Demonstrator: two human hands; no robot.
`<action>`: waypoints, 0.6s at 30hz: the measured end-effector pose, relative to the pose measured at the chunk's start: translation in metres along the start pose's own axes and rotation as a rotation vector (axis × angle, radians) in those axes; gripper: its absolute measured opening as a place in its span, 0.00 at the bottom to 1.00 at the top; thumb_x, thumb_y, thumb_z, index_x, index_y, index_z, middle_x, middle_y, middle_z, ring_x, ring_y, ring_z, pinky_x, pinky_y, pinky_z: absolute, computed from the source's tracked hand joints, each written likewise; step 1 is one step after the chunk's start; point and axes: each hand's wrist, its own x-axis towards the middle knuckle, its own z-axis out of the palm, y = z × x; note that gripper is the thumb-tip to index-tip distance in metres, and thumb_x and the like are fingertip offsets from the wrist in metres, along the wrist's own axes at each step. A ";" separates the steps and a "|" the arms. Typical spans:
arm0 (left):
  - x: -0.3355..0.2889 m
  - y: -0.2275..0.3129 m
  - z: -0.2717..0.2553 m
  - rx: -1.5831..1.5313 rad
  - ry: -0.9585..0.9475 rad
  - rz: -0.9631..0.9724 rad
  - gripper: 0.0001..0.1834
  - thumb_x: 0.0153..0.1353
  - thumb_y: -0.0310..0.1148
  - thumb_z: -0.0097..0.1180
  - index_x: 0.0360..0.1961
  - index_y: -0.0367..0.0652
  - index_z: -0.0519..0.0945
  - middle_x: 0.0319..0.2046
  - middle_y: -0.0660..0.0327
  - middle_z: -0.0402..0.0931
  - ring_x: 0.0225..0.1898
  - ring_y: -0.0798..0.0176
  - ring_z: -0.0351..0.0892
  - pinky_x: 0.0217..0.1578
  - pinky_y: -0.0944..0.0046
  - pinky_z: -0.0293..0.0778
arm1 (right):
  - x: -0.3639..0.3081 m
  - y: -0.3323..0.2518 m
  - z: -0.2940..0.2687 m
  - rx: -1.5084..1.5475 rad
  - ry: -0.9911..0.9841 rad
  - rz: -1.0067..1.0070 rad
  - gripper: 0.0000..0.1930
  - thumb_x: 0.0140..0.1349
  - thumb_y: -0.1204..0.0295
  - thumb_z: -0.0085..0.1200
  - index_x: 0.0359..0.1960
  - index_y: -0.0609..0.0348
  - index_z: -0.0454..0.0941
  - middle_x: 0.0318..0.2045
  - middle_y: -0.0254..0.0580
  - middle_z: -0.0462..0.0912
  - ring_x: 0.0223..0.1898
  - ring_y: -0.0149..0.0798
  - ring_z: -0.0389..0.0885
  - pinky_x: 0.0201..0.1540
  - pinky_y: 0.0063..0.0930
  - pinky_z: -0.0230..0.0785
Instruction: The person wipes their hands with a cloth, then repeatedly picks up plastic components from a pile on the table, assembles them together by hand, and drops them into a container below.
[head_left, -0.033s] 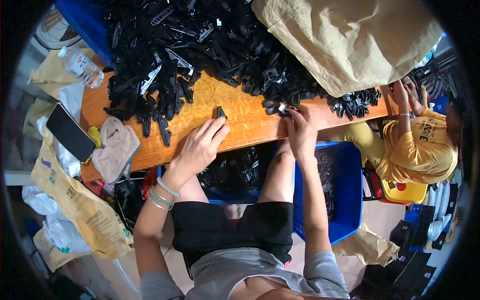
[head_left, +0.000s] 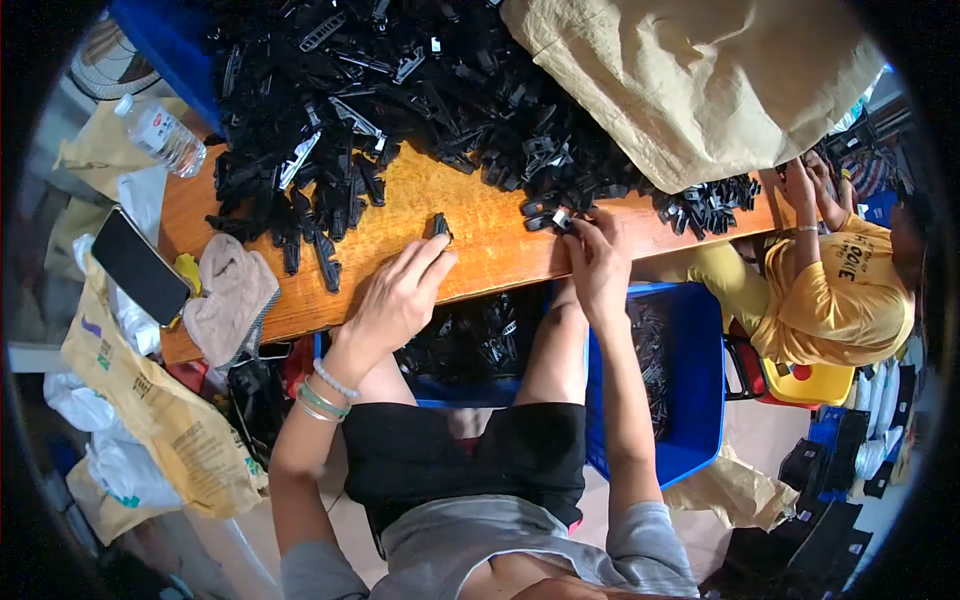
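The small black plastic part (head_left: 441,226) is over the wooden tabletop (head_left: 490,230), its near end pinched by my left hand (head_left: 398,288), probably to steady it. My right hand (head_left: 603,268) curls at a white-and-black piece (head_left: 561,218); I can't tell whether it grips. The black heap (head_left: 450,95) lies beyond, seemingly for easy reach.

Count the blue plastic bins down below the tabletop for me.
2 visible: one blue plastic bin between your legs, partly covered by the orange-brown wooden table, and another right of your right leg. More may be hidden underneath.
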 end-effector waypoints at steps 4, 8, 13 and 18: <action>-0.005 0.005 0.002 -0.201 0.140 -0.166 0.15 0.57 0.20 0.56 0.47 0.34 0.75 0.51 0.48 0.72 0.48 0.42 0.76 0.47 0.53 0.76 | -0.005 -0.024 -0.011 -0.152 0.109 -0.068 0.13 0.53 0.75 0.62 0.42 0.61 0.81 0.46 0.48 0.77 0.48 0.49 0.74 0.51 0.39 0.67; -0.003 0.009 0.005 -0.287 0.235 -0.341 0.13 0.53 0.20 0.62 0.42 0.32 0.78 0.48 0.48 0.75 0.48 0.46 0.78 0.49 0.57 0.75 | -0.016 -0.039 -0.006 0.339 -0.010 0.057 0.12 0.56 0.76 0.61 0.42 0.59 0.81 0.38 0.45 0.80 0.39 0.44 0.79 0.40 0.32 0.71; 0.002 -0.004 -0.002 -0.439 0.080 -0.217 0.11 0.52 0.21 0.62 0.38 0.31 0.81 0.38 0.53 0.76 0.44 0.52 0.76 0.45 0.59 0.73 | -0.012 -0.048 0.002 0.632 -0.409 0.025 0.12 0.55 0.78 0.62 0.42 0.66 0.82 0.31 0.45 0.80 0.33 0.42 0.78 0.38 0.30 0.70; 0.000 -0.010 -0.006 -0.392 -0.010 -0.233 0.11 0.52 0.26 0.63 0.37 0.33 0.83 0.33 0.56 0.74 0.38 0.54 0.72 0.42 0.58 0.70 | -0.002 -0.044 0.006 0.645 -0.444 -0.009 0.11 0.55 0.79 0.62 0.41 0.68 0.82 0.32 0.48 0.82 0.35 0.45 0.78 0.43 0.33 0.70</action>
